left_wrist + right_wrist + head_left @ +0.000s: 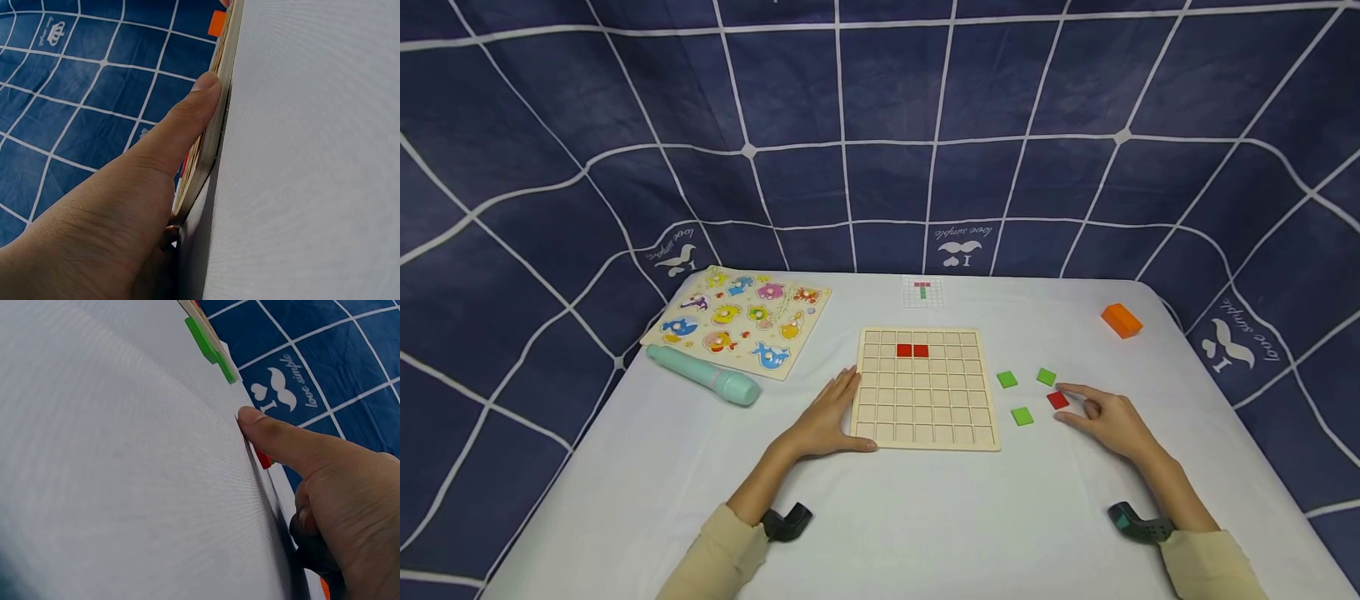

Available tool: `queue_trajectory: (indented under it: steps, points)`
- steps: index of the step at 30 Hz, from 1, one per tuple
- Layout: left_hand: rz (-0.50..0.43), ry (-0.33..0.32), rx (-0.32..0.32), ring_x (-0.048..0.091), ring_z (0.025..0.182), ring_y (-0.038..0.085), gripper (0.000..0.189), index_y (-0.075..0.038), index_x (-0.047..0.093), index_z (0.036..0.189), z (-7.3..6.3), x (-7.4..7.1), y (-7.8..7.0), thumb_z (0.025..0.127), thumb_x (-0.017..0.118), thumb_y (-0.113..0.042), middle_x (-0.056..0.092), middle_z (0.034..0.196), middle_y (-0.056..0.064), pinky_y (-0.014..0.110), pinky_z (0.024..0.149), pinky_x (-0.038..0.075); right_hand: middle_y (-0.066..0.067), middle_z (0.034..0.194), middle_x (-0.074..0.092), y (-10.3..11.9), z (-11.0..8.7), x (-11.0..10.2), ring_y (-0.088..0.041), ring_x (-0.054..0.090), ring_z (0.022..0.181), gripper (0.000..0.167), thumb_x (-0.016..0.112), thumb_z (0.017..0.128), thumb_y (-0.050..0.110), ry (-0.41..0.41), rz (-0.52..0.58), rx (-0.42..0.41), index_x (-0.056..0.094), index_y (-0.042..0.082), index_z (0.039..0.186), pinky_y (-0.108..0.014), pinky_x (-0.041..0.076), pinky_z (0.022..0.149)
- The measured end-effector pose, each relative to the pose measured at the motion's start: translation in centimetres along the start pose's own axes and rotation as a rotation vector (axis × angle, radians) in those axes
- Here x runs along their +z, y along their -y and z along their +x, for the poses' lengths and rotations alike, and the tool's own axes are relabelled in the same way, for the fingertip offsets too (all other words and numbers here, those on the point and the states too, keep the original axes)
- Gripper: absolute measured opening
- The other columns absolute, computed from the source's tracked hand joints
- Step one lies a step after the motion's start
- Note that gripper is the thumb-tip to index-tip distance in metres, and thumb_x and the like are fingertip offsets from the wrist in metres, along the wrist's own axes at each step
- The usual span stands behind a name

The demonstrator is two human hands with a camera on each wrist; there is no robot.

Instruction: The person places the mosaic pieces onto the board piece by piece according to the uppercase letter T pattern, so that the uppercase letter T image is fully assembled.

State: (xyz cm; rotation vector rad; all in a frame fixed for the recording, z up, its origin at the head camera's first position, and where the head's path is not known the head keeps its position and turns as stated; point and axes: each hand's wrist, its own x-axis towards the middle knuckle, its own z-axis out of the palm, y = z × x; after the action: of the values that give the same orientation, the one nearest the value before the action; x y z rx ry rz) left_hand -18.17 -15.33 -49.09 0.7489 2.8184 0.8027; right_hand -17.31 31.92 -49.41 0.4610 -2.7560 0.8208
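Observation:
A light wooden grid board (928, 408) lies flat on the table. Two red square tiles (912, 351) sit side by side in its upper cells. My left hand (823, 421) rests at the board's lower left corner, fingers along the left side and thumb (200, 103) against the near edge. To the right of the board, my right hand (1108, 421) has thumb and index finger spread on either side of a loose red tile (1057, 400); whether they touch it is hard to tell. Three green tiles (1022, 416) lie between that hand and the board.
A small card (922, 292) with a red and green T pattern lies behind the board. At the left are a sea-animal puzzle board (741, 321) and a mint-green cylinder (703, 375). An orange block (1122, 321) lies back right. A dark blue checked cloth (880, 108) hangs behind.

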Motion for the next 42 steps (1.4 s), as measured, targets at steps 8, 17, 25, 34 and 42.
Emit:
queue_trajectory:
  steps: [8, 17, 25, 34, 42]
  points:
    - [-0.003, -0.017, 0.009, 0.002, 0.140, 0.023, 0.126, -0.001, 0.013, 0.147, 0.1, 0.0, 0.0, 0.059, 0.071, -0.069, 0.007, 0.154, 0.013, 0.036, 0.113, 0.006, 0.012, 0.051, 0.027, -0.1, -0.1, 0.0, -0.001, 0.022, 0.045, 0.036, 0.079, 0.073, 0.028, -0.018, -0.010, -0.009, 0.069, 0.012, 0.103, -0.022, 0.020, 0.039]
    - [0.010, 0.002, 0.004, 0.001, 0.140, 0.022, 0.126, -0.001, 0.011, 0.147, 0.2, -0.2, -0.1, 0.059, 0.071, -0.069, 0.005, 0.154, 0.012, 0.034, 0.112, 0.005, 0.013, 0.051, 0.028, 0.0, -0.1, -0.5, -0.002, 0.024, 0.045, 0.026, 0.079, 0.073, 0.024, -0.061, -0.022, -0.020, 0.069, 0.015, 0.095, -0.023, 0.020, 0.039]
    - [0.006, -0.004, 0.006, 0.002, 0.140, 0.024, 0.126, 0.000, 0.012, 0.147, 0.2, -0.3, -0.1, 0.059, 0.071, -0.068, 0.006, 0.154, 0.013, 0.035, 0.112, 0.005, 0.011, 0.051, 0.028, 2.8, 2.2, -0.3, -0.004, 0.023, 0.043, 0.028, 0.079, 0.074, 0.023, -0.080, -0.020, -0.044, 0.069, 0.013, 0.098, -0.022, 0.019, 0.038]
    - [0.001, -0.006, -0.002, 0.001, 0.140, 0.022, 0.126, -0.001, 0.012, 0.147, 0.1, -0.1, -0.1, 0.059, 0.071, -0.069, 0.006, 0.154, 0.011, 0.035, 0.113, 0.005, 0.011, 0.049, 0.030, 7.0, 6.3, 3.1, -0.006, 0.026, 0.043, 0.030, 0.075, 0.077, 0.033, -0.019, -0.003, -0.059, 0.069, 0.014, 0.101, -0.022, 0.020, 0.040]
    - [0.006, -0.001, -0.004, 0.001, 0.140, 0.021, 0.126, -0.001, 0.012, 0.147, -0.1, 0.1, -0.1, 0.059, 0.070, -0.070, 0.005, 0.154, 0.011, 0.035, 0.112, 0.005, 0.007, 0.048, 0.031, 10.3, 9.9, 6.2, -0.008, 0.023, 0.043, 0.035, 0.072, 0.079, 0.035, -0.005, 0.032, -0.065, 0.070, 0.011, 0.104, -0.023, 0.020, 0.039]
